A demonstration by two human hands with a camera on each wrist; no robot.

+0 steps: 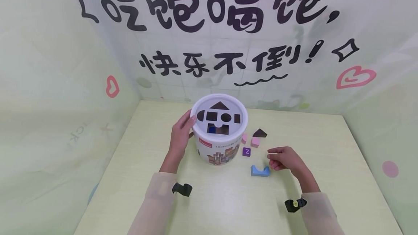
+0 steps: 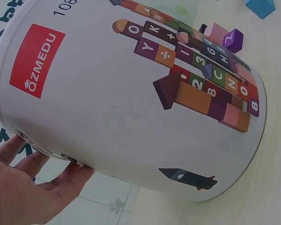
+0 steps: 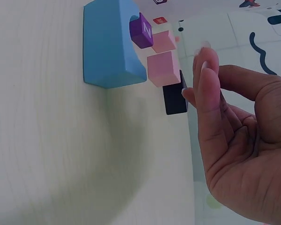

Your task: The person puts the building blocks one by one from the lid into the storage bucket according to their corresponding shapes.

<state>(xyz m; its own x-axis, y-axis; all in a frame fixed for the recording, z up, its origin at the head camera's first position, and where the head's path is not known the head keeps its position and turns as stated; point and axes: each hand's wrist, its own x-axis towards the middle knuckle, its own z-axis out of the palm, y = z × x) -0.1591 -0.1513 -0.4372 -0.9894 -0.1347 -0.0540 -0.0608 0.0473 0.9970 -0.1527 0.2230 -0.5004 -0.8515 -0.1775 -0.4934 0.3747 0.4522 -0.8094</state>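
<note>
My left hand (image 1: 179, 137) holds the side of a white block bucket (image 1: 204, 148), thumb at its rim and fingers against its wall in the left wrist view. The bucket's lid (image 1: 212, 99) has cut-out shapes: a triangle, a half circle, a square, a circle, a rectangle and an arch. Something dark blue (image 1: 212, 130) shows through the arch cut-out. Beside a light blue arch block (image 1: 260, 172), my right hand (image 1: 283, 158) hovers with loosely bent fingers and nothing in them. The block lies on the table, its curved notch facing the back.
Right of the bucket lie a purple cube (image 1: 246, 151) marked Z, two pink blocks (image 1: 255, 142) and a dark triangle block (image 1: 260, 133). A printed curtain (image 1: 196, 90) stands behind the pale wooden table (image 1: 225, 198) and along both its sides.
</note>
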